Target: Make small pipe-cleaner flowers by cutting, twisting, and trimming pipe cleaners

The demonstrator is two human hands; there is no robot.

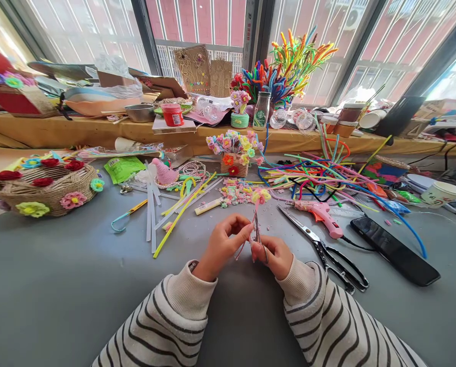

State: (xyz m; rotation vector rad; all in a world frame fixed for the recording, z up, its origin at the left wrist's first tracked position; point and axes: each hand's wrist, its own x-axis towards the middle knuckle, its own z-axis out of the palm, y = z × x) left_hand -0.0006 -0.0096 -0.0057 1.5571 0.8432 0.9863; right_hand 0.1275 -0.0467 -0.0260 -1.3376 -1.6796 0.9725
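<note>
Over the near middle of the table, my left hand (228, 239) is closed, its thumb and forefinger pinching a thin pink pipe cleaner (241, 250). Close beside it, my right hand (271, 253) has its fingers round the handles of small scissors (257, 232), whose narrow blades point up and away from me by the left fingertips. Just beyond the blade tips is a yellow and pink flower (261, 195); whether it is joined to the pink piece I cannot tell. A pile of small pastel pieces (237, 192) lies behind the hands.
Large black-handled scissors (323, 250), a pink glue gun (321, 214) and a phone (396, 250) lie to the right. Glue sticks (151, 219) and a flowered woven basket (52, 188) are at left. Behind are a flower pot (234, 163) and loose pipe cleaners (312, 176).
</note>
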